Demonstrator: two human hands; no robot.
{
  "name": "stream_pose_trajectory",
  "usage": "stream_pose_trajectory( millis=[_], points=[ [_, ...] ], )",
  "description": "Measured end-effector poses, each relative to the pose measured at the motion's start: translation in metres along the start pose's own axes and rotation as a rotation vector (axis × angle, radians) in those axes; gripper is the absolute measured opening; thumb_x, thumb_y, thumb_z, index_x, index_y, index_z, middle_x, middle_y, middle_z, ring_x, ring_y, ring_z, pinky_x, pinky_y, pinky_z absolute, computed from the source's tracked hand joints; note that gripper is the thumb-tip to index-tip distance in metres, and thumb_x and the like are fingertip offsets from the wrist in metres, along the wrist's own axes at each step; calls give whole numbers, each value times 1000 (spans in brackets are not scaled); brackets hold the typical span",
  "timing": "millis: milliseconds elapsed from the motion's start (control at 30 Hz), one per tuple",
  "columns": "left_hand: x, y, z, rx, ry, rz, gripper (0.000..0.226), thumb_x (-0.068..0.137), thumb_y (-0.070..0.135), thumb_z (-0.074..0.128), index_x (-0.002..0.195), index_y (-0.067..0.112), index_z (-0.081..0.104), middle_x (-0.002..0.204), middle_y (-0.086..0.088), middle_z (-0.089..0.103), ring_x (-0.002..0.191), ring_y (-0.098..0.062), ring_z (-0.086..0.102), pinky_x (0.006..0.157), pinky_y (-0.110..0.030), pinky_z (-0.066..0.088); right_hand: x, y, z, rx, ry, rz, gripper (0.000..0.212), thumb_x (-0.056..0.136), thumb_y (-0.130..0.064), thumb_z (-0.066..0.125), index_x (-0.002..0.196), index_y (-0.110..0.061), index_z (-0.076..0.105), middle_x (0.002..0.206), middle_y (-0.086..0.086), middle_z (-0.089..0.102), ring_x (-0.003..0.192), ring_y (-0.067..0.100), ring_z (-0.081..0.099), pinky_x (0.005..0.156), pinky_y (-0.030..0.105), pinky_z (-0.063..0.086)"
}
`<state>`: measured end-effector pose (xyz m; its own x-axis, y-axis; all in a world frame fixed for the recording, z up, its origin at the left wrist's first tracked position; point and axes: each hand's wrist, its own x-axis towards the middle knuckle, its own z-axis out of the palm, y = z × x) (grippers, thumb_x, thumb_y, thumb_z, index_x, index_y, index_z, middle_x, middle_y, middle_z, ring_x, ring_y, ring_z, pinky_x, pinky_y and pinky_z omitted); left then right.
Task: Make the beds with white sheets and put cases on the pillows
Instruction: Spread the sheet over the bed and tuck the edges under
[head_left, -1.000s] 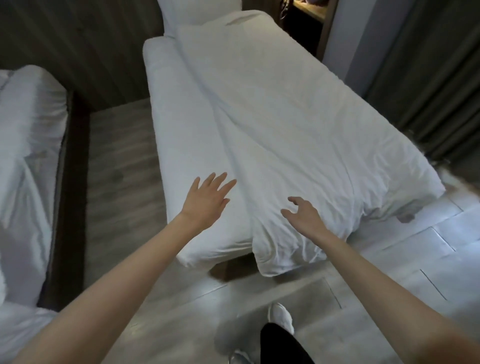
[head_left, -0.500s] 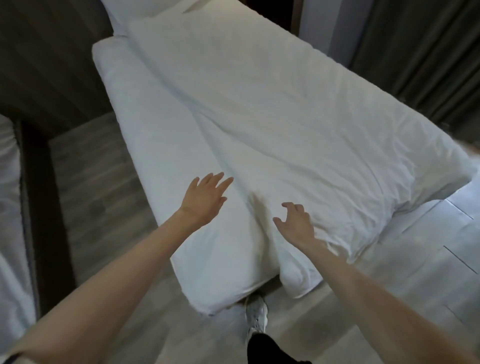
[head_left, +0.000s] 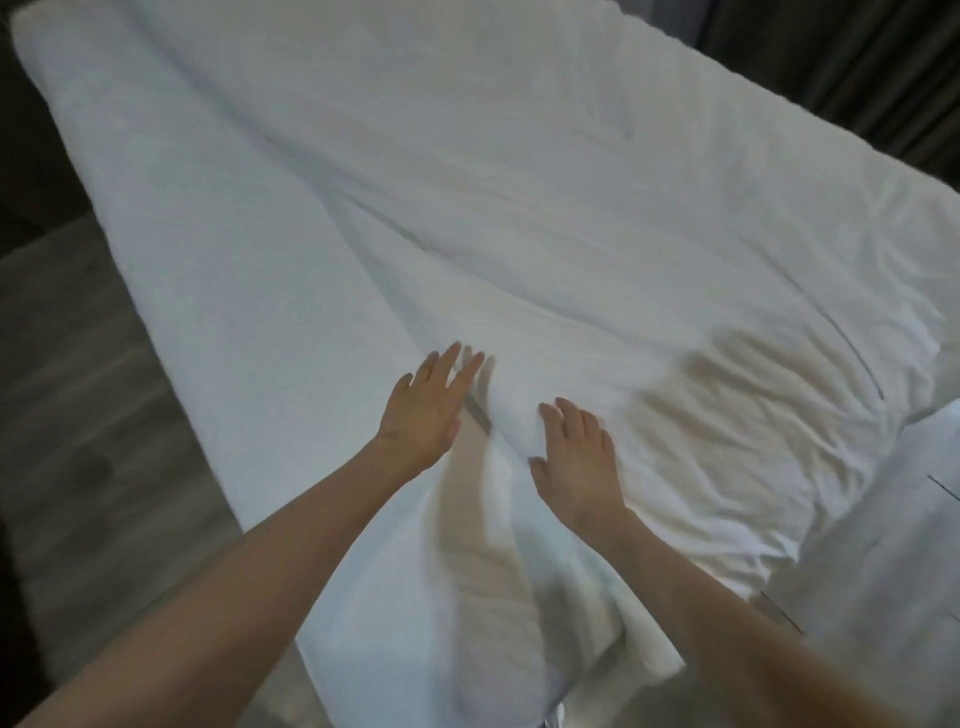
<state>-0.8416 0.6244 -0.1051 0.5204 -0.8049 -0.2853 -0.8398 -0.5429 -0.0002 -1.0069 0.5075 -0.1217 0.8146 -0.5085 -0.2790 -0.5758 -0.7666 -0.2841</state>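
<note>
Judged white sheet (head_left: 571, 208) soft, light, limp; best pinched at folded edge. Saw left hand (head_left: 423, 415), right hand (head_left: 574, 457) flat there, fingers (head_left: 448, 364) straight, pinching nothing.

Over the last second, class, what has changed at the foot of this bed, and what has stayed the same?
Both hands moved forward and down. The left hand, fingers straight, now reaches the edge of the duvet; the right hand, earlier hovering with curled fingers, now lies flat on it. Neither holds anything. The duvet stays skewed to the right, leaving the mattress uncovered on the left.
</note>
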Motion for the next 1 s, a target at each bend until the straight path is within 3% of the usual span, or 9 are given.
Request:
stream_pose_trajectory(
  millis=[200,400,500,600,667,800,867,933,1000],
  points=[
    [67,-17,55,115,-26,7,88,86,8,55,152,28,0,157,-18,1,145,-36,5,117,-51,9,28,2,63,-303,19,98,99,61,-36,80,143,-9,33,132,22,43,108,45,47,93,62,37],
    [95,-11,66,73,120,50,58,77,16,62,130,22,40,130,-9,40,119,-30,40,113,-51,16,39,6,61,-334,191,19,49,45,6,73,84,-8,47,79,10,49,69,30,49,64,41,39],
    [99,-12,42,97,40,89,47,81,7,55,126,15,43,127,-9,45,110,-31,47,96,-39,33,41,-1,30,-224,138,-7,38,59,7,58,83,-15,38,75,-1,42,71,26,46,69,33,27],
    [94,-15,-4,194,-7,201,38,88,16,53,125,12,45,124,-10,52,105,-33,54,75,-34,32,33,-11,-11,-117,183,-25,32,62,6,52,77,-16,35,64,-3,43,66,28,49,66,30,22],
    [83,-17,-48,256,95,241,34,86,15,54,120,9,49,115,-12,59,99,-35,61,69,-35,34,23,-14,-43,-85,351,-77,40,51,7,58,70,-18,35,57,1,52,53,30,53,58,28,24],
    [49,2,-66,265,588,237,14,57,11,62,70,7,59,57,-9,58,39,-28,57,42,-21,30,-13,-3,-72,-180,584,-167,31,45,5,55,66,-16,45,55,2,48,48,28,47,49,29,27],
    [38,31,-37,198,501,205,13,60,15,53,69,9,61,57,-7,58,42,-25,60,38,-22,36,-31,14,-49,-223,498,-134,31,47,3,53,71,-16,51,61,2,49,55,27,50,56,33,32],
    [38,59,-6,41,106,125,24,81,8,46,98,6,63,90,-12,67,82,-27,69,65,-31,50,-37,32,-19,-289,197,-66,38,55,8,53,85,-17,53,78,2,54,74,28,58,67,35,35],
    [39,73,17,-30,-188,42,28,92,11,45,119,10,55,116,-11,63,108,-25,60,84,-32,43,-34,44,-1,-305,-72,-62,44,70,4,56,109,-15,48,106,4,52,101,28,52,85,34,34]
  ],
)
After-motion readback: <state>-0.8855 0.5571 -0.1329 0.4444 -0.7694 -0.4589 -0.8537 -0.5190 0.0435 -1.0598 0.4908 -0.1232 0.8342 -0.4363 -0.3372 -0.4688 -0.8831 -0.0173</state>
